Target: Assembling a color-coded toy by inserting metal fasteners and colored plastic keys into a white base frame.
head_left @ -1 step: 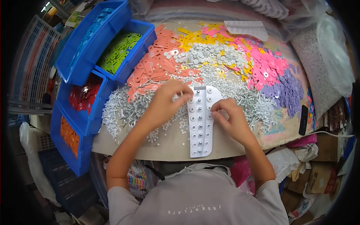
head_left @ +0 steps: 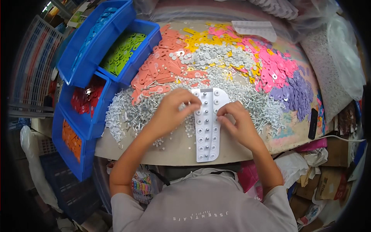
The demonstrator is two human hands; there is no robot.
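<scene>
A person's two bare hands work over a long white tray [head_left: 224, 96] that lies lengthwise on the table [head_left: 174, 153], directly in front of the body. The left hand [head_left: 172, 111] is at the tray's far left side, thumb and forefinger drawn narrowly together; whether they pinch something small, I cannot tell. The right hand [head_left: 240, 120] is bent at the tray's right edge, its fingers curled; I cannot tell whether it grips anything. Silvery studs [head_left: 206, 120] run down the tray's middle between two rows of white round pieces [head_left: 200, 130]. Beyond lie heaps of salmon tags [head_left: 154, 65], white discs [head_left: 220, 56], pink tags [head_left: 276, 65] and, far right, purple tags [head_left: 295, 92]. Blue bins [head_left: 82, 79] stand at left.
</scene>
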